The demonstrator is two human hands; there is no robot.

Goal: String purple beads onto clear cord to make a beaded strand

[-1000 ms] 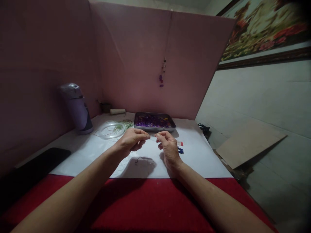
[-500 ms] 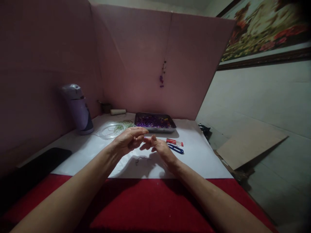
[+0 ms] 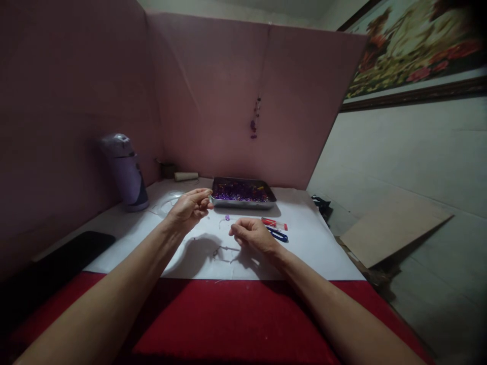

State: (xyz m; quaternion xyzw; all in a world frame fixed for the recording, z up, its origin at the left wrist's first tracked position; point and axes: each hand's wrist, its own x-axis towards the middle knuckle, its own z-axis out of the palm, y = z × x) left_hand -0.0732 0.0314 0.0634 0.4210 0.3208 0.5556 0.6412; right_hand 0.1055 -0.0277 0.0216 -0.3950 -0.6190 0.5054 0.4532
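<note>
My left hand [image 3: 193, 207] is raised over the white sheet, left of the bead tray's near corner, with thumb and forefinger pinched; what it holds is too small to make out. My right hand [image 3: 249, 233] is closed in a pinch near the middle of the sheet. A thin strand with a purple bead [image 3: 227, 217] extends at its fingertips, between the two hands. Behind them is a metal tray [image 3: 243, 205] of purple beads [image 3: 236, 191]. Blue-handled scissors [image 3: 279, 234] and a red packet [image 3: 269, 222] lie just right of my right hand.
A purple bottle [image 3: 129, 177] stands at the left. A pale spool [image 3: 186, 176] and clear coiled line [image 3: 167, 203] lie farther back. A dark flat object [image 3: 79, 248] is at the left edge. A beaded strand [image 3: 253, 124] hangs on the pink partition [image 3: 213, 101].
My hands were together and have moved apart, the left one to the left and slightly up. The purple bead and strand now show between them.
</note>
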